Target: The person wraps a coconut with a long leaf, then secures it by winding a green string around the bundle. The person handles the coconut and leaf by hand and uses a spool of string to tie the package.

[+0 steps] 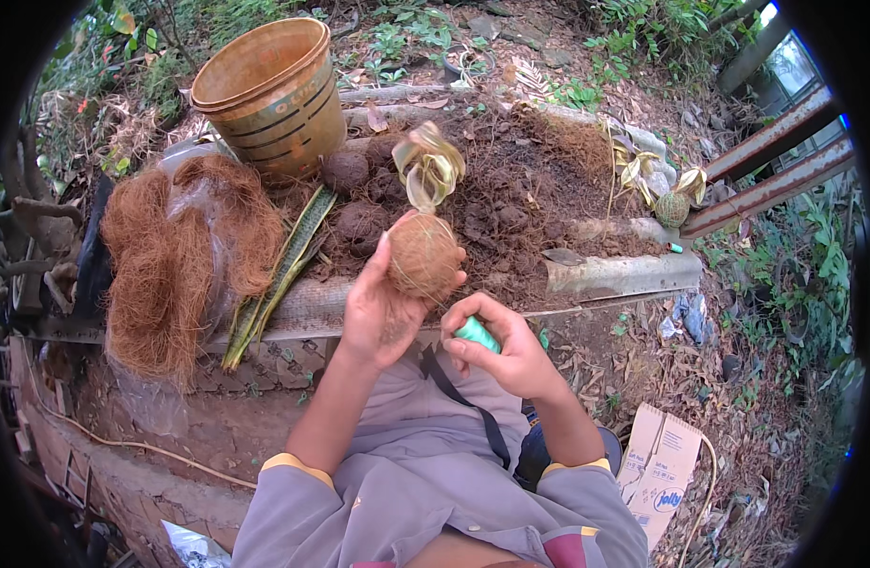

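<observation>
A ball wrapped in brown coconut fibre [425,257] rests in my left hand [388,312], its fingers curled around the left side and underneath. Fine green thread crosses the ball's surface. Pale yellow-green leaves [428,167] stick up from its top and look slightly blurred. Just below and to the right, my right hand [502,348] grips a spool of mint-green thread [476,334]. A strand runs between the ball and this hand. Both hands are held over the near edge of a soil-covered bench.
A brown plastic bucket [293,106] stands at the back left, near dark soil balls [360,224]. Loose coconut fibre [158,277] lies on clear plastic beside long green leaves [282,270]. Another wrapped ball [671,210] sits far right by rusty metal bars [769,188]. Flattened cardboard [658,468] lies below.
</observation>
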`<state>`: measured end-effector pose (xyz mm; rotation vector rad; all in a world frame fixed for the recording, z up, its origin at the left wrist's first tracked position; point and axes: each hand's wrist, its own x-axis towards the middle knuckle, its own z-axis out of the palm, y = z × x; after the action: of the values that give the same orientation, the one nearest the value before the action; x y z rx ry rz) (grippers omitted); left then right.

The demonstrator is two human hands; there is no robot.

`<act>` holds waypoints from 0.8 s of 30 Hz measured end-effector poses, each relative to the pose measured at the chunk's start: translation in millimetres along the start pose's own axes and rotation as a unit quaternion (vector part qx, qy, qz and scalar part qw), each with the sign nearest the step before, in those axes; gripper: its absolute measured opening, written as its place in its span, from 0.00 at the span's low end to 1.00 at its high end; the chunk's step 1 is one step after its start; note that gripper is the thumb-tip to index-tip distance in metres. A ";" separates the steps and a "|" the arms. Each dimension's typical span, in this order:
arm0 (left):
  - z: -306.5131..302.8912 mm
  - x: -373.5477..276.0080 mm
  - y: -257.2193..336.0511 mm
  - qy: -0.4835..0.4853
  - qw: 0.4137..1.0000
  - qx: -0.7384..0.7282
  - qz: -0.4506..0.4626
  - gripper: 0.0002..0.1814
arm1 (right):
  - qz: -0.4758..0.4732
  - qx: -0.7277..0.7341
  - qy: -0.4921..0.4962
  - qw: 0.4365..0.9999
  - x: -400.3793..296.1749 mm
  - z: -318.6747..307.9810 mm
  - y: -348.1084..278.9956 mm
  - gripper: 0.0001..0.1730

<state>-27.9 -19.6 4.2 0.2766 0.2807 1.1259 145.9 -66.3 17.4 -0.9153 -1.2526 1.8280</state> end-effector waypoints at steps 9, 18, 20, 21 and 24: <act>-11.5 -3.7 -2.4 -0.030 0.988 0.151 0.014 0.40 | 0.055 0.443 -0.031 0.894 8.0 -33.9 16.4 0.10; -28.1 -13.2 4.7 -0.132 0.970 0.153 -0.134 0.43 | 0.067 0.393 0.085 0.913 20.1 -56.0 -8.2 0.20; -31.3 -11.8 10.5 -0.159 0.940 0.281 -0.111 0.45 | 0.044 0.300 0.065 0.951 26.0 -68.0 -10.1 0.24; -29.4 -9.5 11.8 -0.191 0.917 0.335 -0.098 0.44 | 0.075 0.470 -0.083 0.876 30.8 -79.8 -11.0 0.25; -13.3 -12.5 12.3 -0.203 0.882 0.412 -0.106 0.39 | 0.063 0.242 -0.120 0.961 26.8 -83.9 -42.3 0.28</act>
<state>-48.1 -25.0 -2.8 1.1963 0.3929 0.6504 212.2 4.3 30.5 -0.5199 -0.8278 2.2622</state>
